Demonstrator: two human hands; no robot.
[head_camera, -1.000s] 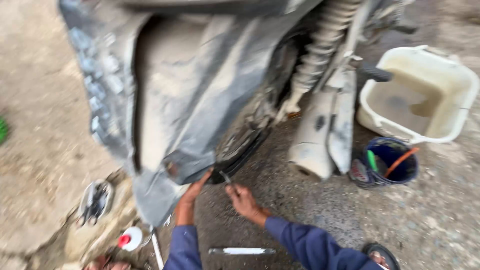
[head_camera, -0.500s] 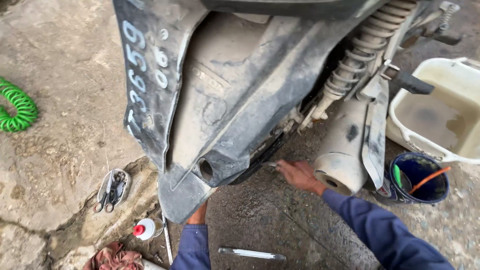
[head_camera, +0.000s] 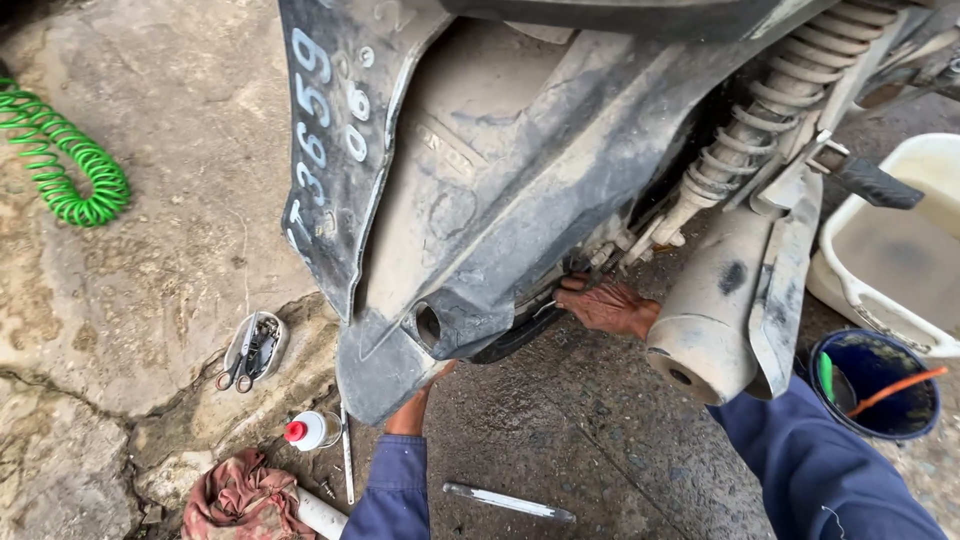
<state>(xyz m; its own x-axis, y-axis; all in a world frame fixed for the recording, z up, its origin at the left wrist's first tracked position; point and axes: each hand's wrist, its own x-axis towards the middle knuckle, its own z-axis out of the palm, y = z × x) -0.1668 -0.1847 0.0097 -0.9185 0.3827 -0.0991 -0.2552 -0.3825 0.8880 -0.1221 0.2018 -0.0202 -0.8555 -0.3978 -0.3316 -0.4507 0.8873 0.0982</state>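
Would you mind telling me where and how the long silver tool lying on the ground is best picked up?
Probably at mid-length, from above: the silver tool lies flat on the concrete ground, a slim straight bar clear of other things, so fingers can pinch across its narrow sides.

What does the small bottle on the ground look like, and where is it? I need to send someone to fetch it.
Start at the dusty rear mudguard of the scooter and drop to its lower left tip. On the cracked concrete there lies a small white bottle, beside a reddish rag. Its red cap sets it apart from the scissors nearby.
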